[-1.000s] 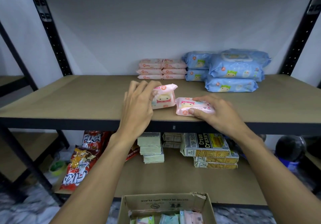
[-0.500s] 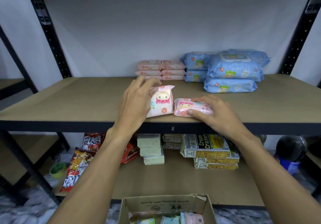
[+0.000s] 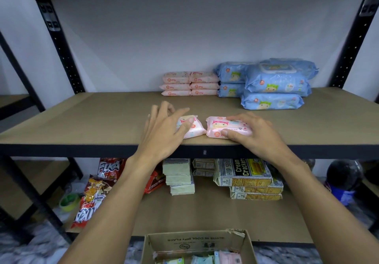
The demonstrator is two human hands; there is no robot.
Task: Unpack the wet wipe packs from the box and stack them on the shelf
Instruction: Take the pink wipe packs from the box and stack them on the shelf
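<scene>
Nearest, at 6 o'clock: open cardboard box (image 3: 196, 241), more wipe packs left inside, so plenty yet to unpack

Just beyond, at the very front lip of the shelf (image 3: 92, 120): two pink packs side by side, corners touching or nearly so. Laid the left hand (image 3: 164, 132) wide and flat over the left pink pack (image 3: 192, 129), fingers spread, thumb across its face, not gripping. Clasped the right pink pack (image 3: 225, 125) with the right hand (image 3: 252, 132), thumb at the near edge, fingers over the top

Judged risky: so close to the lip, could slip off towards 6 o'clock if nudged or let go carelessly; slick soft wrappers, likely to slide under a flat palm. Could also knock the neat stacks askew if shoved back hard

Farther, towards 12 o'clock: bare brown board, smooth and level. At the back, pink stack (image 3: 189, 83) in two columns; at 1 o'clock, bigger blue packs (image 3: 272, 87) piled loosely. Behind, plain white wall (image 3: 164, 38), black perforated upright (image 3: 59, 44) at 10 o'clock
</scene>
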